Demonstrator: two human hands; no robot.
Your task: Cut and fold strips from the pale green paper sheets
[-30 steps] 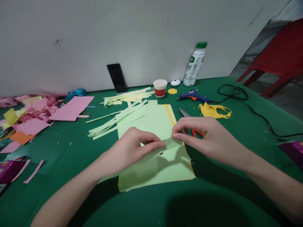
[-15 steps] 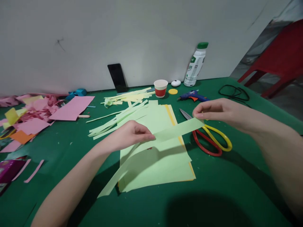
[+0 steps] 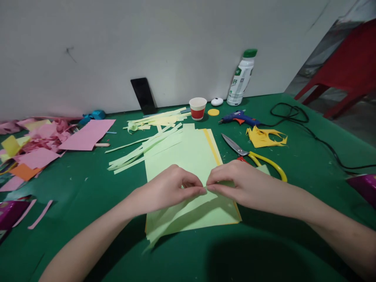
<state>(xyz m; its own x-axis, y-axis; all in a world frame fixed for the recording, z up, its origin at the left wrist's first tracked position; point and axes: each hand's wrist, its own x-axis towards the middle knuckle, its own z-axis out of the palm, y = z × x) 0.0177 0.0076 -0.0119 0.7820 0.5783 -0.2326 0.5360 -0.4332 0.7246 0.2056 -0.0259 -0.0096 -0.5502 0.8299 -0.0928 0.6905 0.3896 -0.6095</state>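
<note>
A pale green paper strip (image 3: 264,169) is held over a stack of pale green sheets (image 3: 182,154), 1 end trailing toward the near left corner and the other showing past the right hand above the scissors (image 3: 241,151). The left hand (image 3: 167,188) and right hand (image 3: 237,180) each pinch it between thumb and fingertips, the 2 pinches almost meeting. It should be very light and limp along its length, quick to crease and easy to tear, so a gentle grip on the flat near the working point suits it best. Under the stack is a green table (image 3: 308,168), looking smooth, with loose strips (image 3: 147,149) left of the stack and a glue gun (image 3: 239,118) beyond the scissors. A pale wall (image 3: 176,47) backs the table, a bottle (image 3: 241,80) and phone (image 3: 143,96) leaning there; a red chair (image 3: 346,66) stands off to the right
</note>
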